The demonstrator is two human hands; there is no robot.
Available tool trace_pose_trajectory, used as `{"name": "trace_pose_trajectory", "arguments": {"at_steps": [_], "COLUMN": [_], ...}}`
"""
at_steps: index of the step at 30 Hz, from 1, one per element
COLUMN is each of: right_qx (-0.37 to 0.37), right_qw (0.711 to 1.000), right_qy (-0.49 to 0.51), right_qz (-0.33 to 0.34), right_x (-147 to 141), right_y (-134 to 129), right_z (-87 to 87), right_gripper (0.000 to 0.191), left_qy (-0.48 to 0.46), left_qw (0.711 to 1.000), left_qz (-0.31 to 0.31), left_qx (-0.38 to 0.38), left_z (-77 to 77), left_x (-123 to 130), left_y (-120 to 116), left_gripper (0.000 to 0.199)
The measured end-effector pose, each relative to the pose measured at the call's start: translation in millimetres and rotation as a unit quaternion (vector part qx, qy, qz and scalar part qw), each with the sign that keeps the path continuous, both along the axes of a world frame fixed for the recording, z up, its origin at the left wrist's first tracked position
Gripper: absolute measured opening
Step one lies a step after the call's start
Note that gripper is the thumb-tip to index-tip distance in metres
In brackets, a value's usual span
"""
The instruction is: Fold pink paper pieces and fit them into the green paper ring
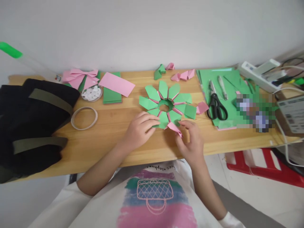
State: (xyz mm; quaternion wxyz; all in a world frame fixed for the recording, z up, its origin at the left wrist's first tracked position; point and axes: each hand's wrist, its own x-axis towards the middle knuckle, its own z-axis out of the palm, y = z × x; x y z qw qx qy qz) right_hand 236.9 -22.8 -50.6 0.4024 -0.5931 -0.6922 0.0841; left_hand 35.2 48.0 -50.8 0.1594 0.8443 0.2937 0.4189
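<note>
The green-and-pink paper flower (165, 102) lies mid-length on the bench (114, 126). The left hand (143, 129) touches its seven-o'clock petal (164, 120), grip unclear; the right hand (191, 144) seemingly pinches a folded pink piece (174, 128) at five o'clock. Hard pushing there could crease or skew the flower.

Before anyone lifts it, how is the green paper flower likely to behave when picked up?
The green paper flower is probably light, being folded paper. It might flex or separate, since its petals look like individual pieces.
</note>
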Motion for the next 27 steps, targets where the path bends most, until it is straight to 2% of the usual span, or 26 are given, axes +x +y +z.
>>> {"name": "trace_pose_trajectory", "arguments": {"at_steps": [2, 7, 11, 17, 23, 27], "right_qx": [0.012, 0.042, 0.055, 0.049, 0.000, -0.002], "right_qw": [0.999, 0.994, 0.994, 0.991, 0.990, 0.990], "right_qy": [-0.034, -0.092, -0.068, -0.018, 0.049, 0.052], "right_qz": [0.007, 0.038, 0.069, 0.122, 0.131, 0.127], "right_x": [-6, -11, -4, 4, 6, 6], "right_y": [2, 11, 17, 19, 19, 19], "right_z": [4.0, 10.0, 13.2, 16.8, 19.1, 19.4], "right_gripper": [0.037, 0.021, 0.013, 0.016, 0.015, 0.015], "left_qy": [0.000, 0.005, 0.007, -0.004, -0.013, -0.019], "left_qw": [1.000, 1.000, 0.999, 0.999, 0.997, 0.997], "left_qz": [-0.004, -0.011, -0.013, -0.013, -0.023, -0.028], "left_qx": [-0.009, -0.024, -0.034, -0.048, -0.067, -0.074], "left_z": [0.9, 2.7, 3.0, 4.0, 5.2, 5.1], "left_x": [0, -1, -2, -1, -2, -2], "left_y": [-1, -2, -3, -5, -4, -4], "left_gripper": [0.017, 0.014, 0.015, 0.014, 0.015, 0.015]}}
